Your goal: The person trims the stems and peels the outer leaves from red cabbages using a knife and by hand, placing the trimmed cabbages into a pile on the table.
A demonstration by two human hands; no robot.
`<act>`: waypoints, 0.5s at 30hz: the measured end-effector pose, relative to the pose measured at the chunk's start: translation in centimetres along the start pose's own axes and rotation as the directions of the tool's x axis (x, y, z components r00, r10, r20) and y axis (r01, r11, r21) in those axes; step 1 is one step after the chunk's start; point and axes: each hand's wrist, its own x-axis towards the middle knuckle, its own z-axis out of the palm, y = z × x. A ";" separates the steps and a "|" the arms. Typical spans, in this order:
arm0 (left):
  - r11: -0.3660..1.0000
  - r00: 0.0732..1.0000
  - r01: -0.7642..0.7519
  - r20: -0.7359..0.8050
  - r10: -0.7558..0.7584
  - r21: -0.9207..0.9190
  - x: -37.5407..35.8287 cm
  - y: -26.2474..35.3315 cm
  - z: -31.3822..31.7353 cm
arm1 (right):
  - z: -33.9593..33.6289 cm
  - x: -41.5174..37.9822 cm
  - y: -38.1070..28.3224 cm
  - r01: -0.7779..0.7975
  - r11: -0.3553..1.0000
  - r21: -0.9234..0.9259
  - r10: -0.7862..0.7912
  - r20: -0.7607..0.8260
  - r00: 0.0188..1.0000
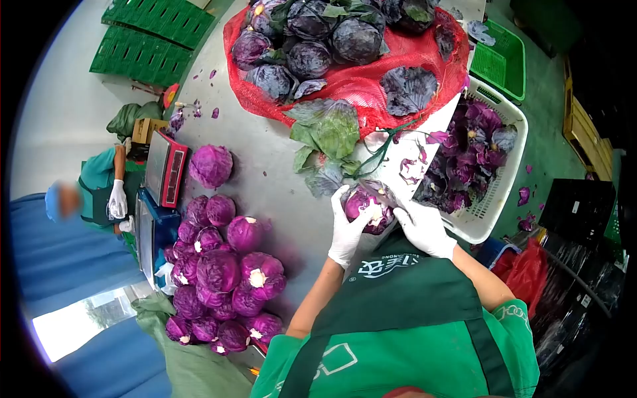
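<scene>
Bare tabletop point(265, 166) open ahead-left; cabbage pile point(222, 278) blocks left, white basket point(494, 212) right, red net sack point(345, 79) beyond.

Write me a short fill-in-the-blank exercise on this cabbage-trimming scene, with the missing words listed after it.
1. Both gloved hands, left hand and right hand, hold one red ____.
2. The untrimmed cabbages lie on a ____ net sack.
3. The torn-off purple leaves fill a ____ basket.
4. The trimmed heads are piled beside a weighing ____.

Missing words: cabbage; red; white; scale
</scene>
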 end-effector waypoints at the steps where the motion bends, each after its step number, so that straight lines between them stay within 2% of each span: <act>1: 1.000 1.000 -0.004 -0.007 0.004 -0.006 0.0 -0.3 -0.1 | 0.1 -0.2 -0.6 -0.021 0.999 -0.026 0.022 0.025 0.999; 2: 1.000 1.000 -0.008 -0.014 0.008 -0.012 0.0 -0.4 -0.1 | 0.5 -0.3 -0.8 0.049 0.999 0.011 -0.049 -0.057 0.997; 7: 1.000 0.999 -0.025 -0.040 0.026 0.015 0.2 -0.3 0.1 | 0.0 0.7 -0.2 0.040 0.999 -0.007 -0.040 -0.051 0.998; 11: 0.995 0.997 -0.073 0.012 0.072 0.070 0.5 -0.5 -0.3 | -1.0 2.1 0.6 0.069 0.998 0.007 -0.069 0.025 0.997; 13: 0.995 0.997 -0.068 0.026 0.067 0.072 0.9 -0.9 -0.9 | -1.1 2.8 0.9 0.163 0.986 0.046 -0.165 0.062 0.984; 15: 0.995 0.998 -0.065 0.030 0.063 0.073 1.0 -0.9 -1.3 | -1.5 3.2 0.6 0.173 0.984 0.044 -0.177 0.099 0.979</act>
